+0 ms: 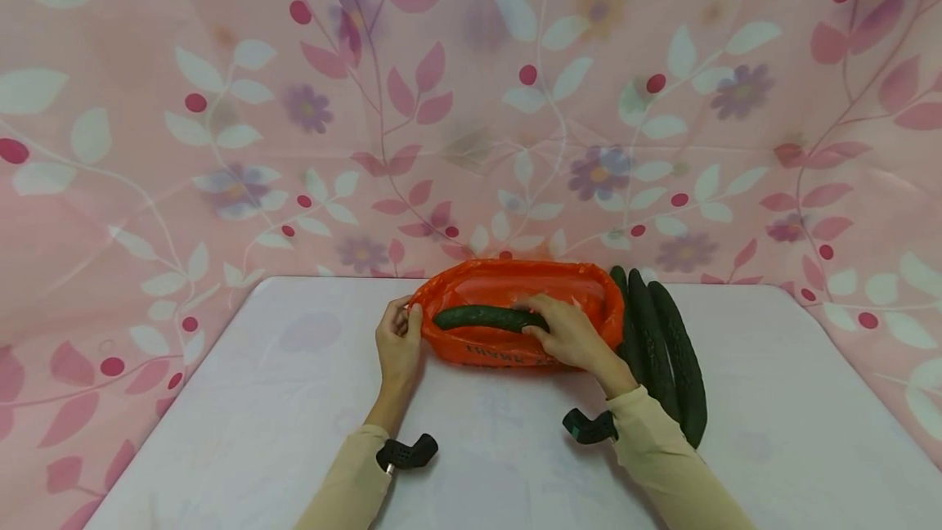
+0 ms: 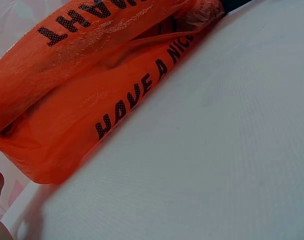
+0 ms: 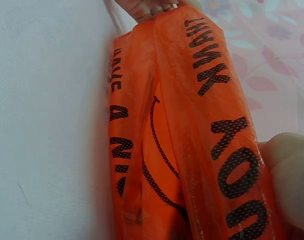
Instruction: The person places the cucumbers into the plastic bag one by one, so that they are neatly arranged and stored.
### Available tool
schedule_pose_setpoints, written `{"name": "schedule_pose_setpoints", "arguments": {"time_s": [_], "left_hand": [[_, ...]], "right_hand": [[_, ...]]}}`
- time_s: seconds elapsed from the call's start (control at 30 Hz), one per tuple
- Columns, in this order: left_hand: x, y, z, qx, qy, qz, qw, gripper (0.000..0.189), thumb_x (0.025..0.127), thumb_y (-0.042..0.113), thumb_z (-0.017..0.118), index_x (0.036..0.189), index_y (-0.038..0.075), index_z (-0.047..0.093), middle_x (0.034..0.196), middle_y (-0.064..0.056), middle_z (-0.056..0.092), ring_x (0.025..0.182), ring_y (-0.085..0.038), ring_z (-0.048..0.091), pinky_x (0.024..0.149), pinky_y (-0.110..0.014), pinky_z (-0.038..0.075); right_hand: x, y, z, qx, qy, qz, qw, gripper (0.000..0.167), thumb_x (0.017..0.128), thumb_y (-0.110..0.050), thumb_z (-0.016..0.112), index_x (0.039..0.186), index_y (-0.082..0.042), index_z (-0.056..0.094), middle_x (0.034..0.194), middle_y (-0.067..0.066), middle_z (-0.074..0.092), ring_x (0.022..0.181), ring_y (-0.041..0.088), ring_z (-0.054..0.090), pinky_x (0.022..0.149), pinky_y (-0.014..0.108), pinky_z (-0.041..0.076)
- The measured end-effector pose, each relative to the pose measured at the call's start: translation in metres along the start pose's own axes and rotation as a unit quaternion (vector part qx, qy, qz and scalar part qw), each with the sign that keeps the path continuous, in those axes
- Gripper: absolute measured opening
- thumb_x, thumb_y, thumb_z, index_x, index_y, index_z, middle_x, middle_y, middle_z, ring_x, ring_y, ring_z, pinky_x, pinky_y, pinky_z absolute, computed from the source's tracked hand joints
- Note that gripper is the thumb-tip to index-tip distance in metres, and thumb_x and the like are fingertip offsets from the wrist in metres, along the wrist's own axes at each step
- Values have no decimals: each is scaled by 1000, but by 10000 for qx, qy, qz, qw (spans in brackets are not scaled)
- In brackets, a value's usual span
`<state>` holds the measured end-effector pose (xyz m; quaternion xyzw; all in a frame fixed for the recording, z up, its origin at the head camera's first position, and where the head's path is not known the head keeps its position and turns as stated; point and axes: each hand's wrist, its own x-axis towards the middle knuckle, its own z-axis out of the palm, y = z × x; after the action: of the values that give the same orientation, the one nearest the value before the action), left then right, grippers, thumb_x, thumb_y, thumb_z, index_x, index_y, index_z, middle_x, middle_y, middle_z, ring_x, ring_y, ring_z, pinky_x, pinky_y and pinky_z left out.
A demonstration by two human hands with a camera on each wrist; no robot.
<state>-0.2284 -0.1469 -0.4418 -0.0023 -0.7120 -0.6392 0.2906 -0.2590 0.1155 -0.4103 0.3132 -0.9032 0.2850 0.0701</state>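
An orange plastic bag (image 1: 508, 357) lies with its mouth spread wide and its rim rolled back. Black lettering runs along its near side, large in both wrist views. My left hand (image 1: 398, 342) pinches the rim at the bag's left end. Over the mouth, my right hand (image 1: 570, 335) grips the right end of a dark green cucumber (image 1: 478, 317). The cucumber lies lengthwise within the opening, its left tip near the left rim. In the right wrist view the bag's side hides the cucumber, and part of the right hand (image 3: 291, 182) shows at the right edge.
Three more cucumbers (image 1: 679, 358) lie side by side just right of the bag, partly behind the right forearm. Everything rests on a white-covered table (image 1: 294, 399). A pink floral cloth (image 1: 471, 105) hangs behind the table's far edge.
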Motion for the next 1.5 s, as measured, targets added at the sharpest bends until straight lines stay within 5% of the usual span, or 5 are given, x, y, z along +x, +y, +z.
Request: {"name": "schedule_pose_setpoints", "arguments": {"time_s": [0.3,1.5], "left_hand": [[0,-1,0,-76,27,-2,10000,23,92,8,58,109,-8,61,65,-3,54,58,-5,47,54,-15,38],[1,-6,0,-104,-176,-352,9992,23,92,8,58,110,-6,60,65,2,50,56,-3,46,52,-16,39]], "right_hand": [[-1,-1,3,-197,-267,-140,9993,39,86,-17,68,124,-12,59,121,5,63,113,24,58,99,48,44],[-4,-1,17,-435,-573,74,9974,37,88,-17,66,123,-9,59,116,6,64,107,25,60,95,47,46]]}}
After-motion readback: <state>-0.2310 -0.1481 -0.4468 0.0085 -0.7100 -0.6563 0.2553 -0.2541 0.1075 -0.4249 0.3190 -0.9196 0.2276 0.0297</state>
